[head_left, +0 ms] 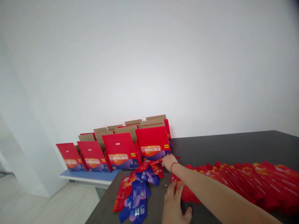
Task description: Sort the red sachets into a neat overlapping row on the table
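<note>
R grip (168,161) on sachets (153,168), lengthwise toward boxes (153,143)

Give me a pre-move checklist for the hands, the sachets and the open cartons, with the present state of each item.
1. Right hand reaches the sachets: ok; it is stretched out to the red sachets at the foot of the nearest open carton.
2. Grip on a sachet: cannot tell; the fingers are hidden among the sachets.
3. Left hand free: ok; it rests flat on the dark table, fingertips at the edge of the red sachet row.
4. Cartons open: ok; their brown flaps stand up.
5. Carton contents: cannot tell; the insides are out of view.
6. Blue sachets on the table: ok; they lie near its left edge.
</note>
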Action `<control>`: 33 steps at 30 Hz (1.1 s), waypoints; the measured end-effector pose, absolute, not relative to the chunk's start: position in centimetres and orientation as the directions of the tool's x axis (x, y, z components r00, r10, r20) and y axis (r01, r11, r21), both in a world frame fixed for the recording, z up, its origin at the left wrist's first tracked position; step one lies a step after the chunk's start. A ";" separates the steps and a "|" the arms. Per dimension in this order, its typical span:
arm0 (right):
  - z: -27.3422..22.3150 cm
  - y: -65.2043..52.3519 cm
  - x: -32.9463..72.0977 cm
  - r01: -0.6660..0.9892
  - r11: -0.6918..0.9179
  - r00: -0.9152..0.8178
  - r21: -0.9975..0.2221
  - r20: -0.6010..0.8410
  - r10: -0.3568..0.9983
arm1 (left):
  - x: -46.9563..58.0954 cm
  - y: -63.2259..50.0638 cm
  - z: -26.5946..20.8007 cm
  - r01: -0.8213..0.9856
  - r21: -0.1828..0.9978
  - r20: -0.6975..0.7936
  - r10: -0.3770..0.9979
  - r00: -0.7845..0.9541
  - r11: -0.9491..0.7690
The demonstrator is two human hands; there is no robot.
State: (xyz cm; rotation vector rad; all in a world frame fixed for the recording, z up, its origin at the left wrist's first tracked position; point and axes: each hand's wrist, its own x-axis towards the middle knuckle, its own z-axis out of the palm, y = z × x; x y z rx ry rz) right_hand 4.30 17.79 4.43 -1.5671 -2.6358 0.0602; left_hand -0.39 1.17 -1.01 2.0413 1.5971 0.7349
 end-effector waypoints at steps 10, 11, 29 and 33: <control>7.7 13.4 10.8 0.625 0.752 -0.683 -0.208 0.322 0.656 | -0.8 2.0 0.6 -0.072 0.983 0.159 0.981 -0.111 -0.167; 7.3 12.8 11.7 0.579 0.785 -0.694 -0.221 0.371 0.617 | -0.6 2.1 0.8 -0.221 0.971 0.079 0.995 -0.062 -0.091; 6.5 5.2 16.9 0.406 0.735 -0.505 -0.543 0.537 0.676 | 1.2 0.4 1.1 -0.437 0.888 -0.046 0.973 0.225 0.143; 7.0 4.7 16.7 0.339 0.303 -0.379 -0.891 0.166 0.910 | 1.2 0.6 0.6 -0.361 0.929 -0.009 0.980 0.197 0.081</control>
